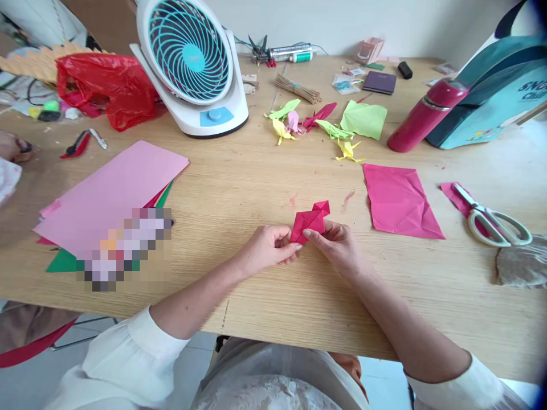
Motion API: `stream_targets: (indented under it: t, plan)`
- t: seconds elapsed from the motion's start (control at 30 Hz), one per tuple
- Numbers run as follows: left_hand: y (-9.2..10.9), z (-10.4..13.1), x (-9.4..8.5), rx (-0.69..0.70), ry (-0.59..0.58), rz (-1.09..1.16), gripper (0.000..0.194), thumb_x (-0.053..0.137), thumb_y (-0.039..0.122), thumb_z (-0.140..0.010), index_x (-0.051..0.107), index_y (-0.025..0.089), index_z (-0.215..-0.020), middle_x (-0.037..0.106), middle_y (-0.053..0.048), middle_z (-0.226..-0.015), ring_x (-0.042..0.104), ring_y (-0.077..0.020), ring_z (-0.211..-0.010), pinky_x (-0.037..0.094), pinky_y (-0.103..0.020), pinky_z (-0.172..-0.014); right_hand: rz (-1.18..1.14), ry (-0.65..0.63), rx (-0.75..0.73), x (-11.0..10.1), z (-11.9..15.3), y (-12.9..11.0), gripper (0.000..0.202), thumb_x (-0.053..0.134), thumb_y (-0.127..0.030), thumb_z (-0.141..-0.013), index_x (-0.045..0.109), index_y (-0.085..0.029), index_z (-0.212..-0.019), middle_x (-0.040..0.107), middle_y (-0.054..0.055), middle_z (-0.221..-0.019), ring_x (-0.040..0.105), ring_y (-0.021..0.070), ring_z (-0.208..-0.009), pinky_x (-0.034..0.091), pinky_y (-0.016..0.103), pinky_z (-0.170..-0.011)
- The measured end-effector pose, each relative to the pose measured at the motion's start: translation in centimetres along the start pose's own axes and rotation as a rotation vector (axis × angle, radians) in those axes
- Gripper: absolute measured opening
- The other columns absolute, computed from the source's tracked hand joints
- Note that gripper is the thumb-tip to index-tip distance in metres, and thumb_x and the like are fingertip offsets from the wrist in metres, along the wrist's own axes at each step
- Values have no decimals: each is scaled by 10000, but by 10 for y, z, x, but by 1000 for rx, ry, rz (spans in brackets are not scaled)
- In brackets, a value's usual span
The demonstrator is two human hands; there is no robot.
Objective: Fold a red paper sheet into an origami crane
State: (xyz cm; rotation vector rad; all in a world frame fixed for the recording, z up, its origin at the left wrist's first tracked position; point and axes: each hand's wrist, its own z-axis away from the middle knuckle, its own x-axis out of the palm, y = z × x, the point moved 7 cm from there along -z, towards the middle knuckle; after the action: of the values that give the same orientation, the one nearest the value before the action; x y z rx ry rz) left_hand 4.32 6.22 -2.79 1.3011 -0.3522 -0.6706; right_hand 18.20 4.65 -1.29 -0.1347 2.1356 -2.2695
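A small folded piece of red-pink origami paper (308, 223) is held between both hands just above the table, with a folded flap sticking up at its upper right. My left hand (273, 246) pinches its lower left edge between thumb and fingers. On the right side, my right hand (335, 242) grips it with the thumb laid across the front; its fingers are partly hidden behind the paper. To the right of the hands lies a creased pink paper sheet (401, 202). Beyond them several folded paper cranes (316, 117) in yellow, green and pink rest on the table.
White-handled scissors (498, 225) lie at right beside a grey cloth (523, 262). A red bottle (427, 117) and a teal bag (491, 94) stand at back right. A white fan (192, 62) stands at back left, near a red plastic bag (106, 85) and stacked coloured paper (115, 188).
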Motion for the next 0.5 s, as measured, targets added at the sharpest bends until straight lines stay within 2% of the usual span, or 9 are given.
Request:
stream_targets:
  t: [0.17, 0.3, 0.4, 0.5]
  plan:
    - [2, 3, 4, 27, 23, -43, 260, 694, 358, -858, 619, 147, -728, 682, -11, -633, 618, -91, -517, 471, -181, -498, -17, -69, 0, 3, 2, -2, 368, 781, -575, -730, 688, -220, -716, 682, 22, -716, 600, 174, -673, 499, 321, -675]
    - [1, 2, 6, -11, 16, 0, 303, 695, 415, -851, 628, 139, -746, 678, -20, -643, 621, -95, -514, 481, -186, -495, -48, -132, 17, 9, 4, 1, 369, 810, -553, -704, 690, -205, -692, 669, 21, -674, 602, 173, -649, 500, 323, -662]
    - [0, 2, 4, -40, -27, -18, 342, 712, 440, -833, 625, 134, -708, 673, -27, -638, 623, -102, -524, 505, -203, -513, -57, -46, 15, 3, 3, 6, 376, 815, -551, -695, 675, -203, -658, 661, 16, -653, 575, 158, -603, 484, 307, -615]
    - [4, 10, 7, -79, -68, -95, 368, 675, 447, -866, 613, 144, -667, 645, -12, -596, 597, -102, -499, 496, -209, -500, -75, 125, 3, -15, 0, 12, 396, 810, -543, -707, 622, -208, -614, 604, -4, -601, 510, 126, -546, 441, 279, -565]
